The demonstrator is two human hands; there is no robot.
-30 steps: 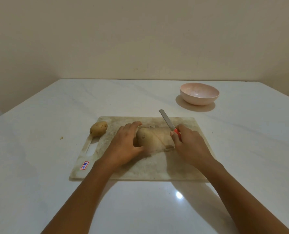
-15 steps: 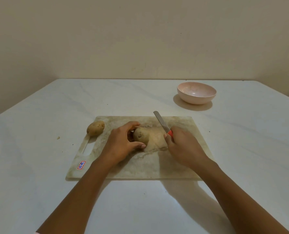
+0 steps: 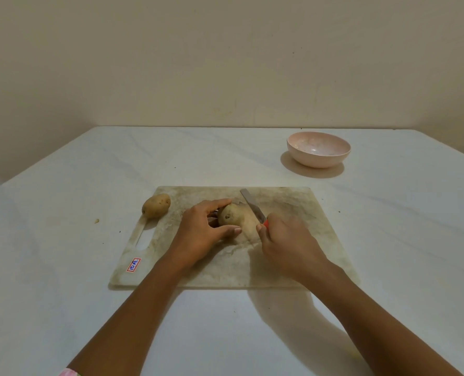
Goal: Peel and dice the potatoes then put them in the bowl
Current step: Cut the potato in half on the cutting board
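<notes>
A large unpeeled potato (image 3: pixel 239 219) lies in the middle of the worn cutting board (image 3: pixel 306 213). My left hand (image 3: pixel 203 232) grips its left end between thumb and fingers. My right hand (image 3: pixel 287 245) holds a knife (image 3: pixel 251 204) with a red handle, its blade pointing away and to the left along the potato's far side. A smaller potato (image 3: pixel 156 205) rests at the board's far left corner, by the handle slot. The pink bowl (image 3: pixel 318 149) stands on the table beyond the board, to the right, with nothing in it.
The white marble table (image 3: pixel 62 267) runs up to a beige wall. A small crumb (image 3: pixel 97 220) lies left of the board. A red-edged label (image 3: pixel 133 265) is stuck on the board's near left corner.
My left hand has curled more tightly round the potato's left end, turning it so that end faces me. The knife blade has settled against the potato's far side.
</notes>
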